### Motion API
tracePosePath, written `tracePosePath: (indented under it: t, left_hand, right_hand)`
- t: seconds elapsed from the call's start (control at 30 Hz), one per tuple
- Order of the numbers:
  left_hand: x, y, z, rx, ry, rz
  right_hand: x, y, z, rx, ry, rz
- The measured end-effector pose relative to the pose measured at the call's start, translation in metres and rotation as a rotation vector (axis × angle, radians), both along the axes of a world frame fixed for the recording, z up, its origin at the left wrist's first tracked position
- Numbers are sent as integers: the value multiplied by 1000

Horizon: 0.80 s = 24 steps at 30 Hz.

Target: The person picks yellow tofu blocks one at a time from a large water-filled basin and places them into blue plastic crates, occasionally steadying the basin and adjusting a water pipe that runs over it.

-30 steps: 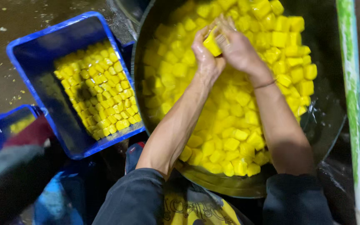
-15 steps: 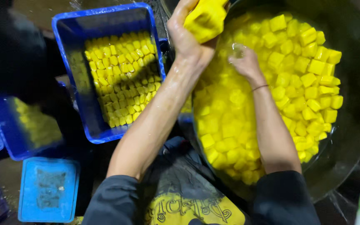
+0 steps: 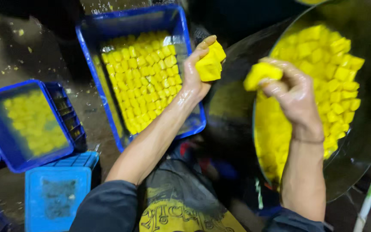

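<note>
Left hand [image 3: 194, 73] grip pinches a yellow cube [image 3: 210, 64] over the blue plastic crate's right rim [image 3: 185, 38]. Right hand [image 3: 295, 96] grip clamps another yellow block [image 3: 260, 74] above the dark round metal pan's near edge [image 3: 237, 56]; open gap between them.

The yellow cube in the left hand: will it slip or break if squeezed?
Probably slippery: the left hand and forearm glisten wet. The yellow cube looks soft, so a hard squeeze may crush it. It seems light, since a fingertip grip holds it over the blue crate.
</note>
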State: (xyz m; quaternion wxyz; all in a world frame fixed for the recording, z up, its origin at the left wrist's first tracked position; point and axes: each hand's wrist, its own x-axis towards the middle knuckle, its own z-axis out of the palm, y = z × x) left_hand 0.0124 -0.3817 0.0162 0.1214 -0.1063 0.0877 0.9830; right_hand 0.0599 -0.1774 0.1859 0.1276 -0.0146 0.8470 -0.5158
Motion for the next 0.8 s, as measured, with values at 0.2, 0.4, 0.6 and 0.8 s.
tracePosePath:
  t: [0.2, 0.4, 0.6, 0.8]
  left_hand:
    - [25, -7, -71, 28, -162, -104]
    - [38, -39, -156, 346, -4, 49]
    - [-61, -72, -247, -161, -440, 92]
    - [-92, -90, -299, -1606, -50, -148]
  right_hand:
    - [-3, -138, -50, 530, 408, 212]
    - [-46, -167, -179, 114, -13, 484]
    - [-145, -190, -303, -241, -505, 106]
    - [-224, -256, -364, 678, -57, 180]
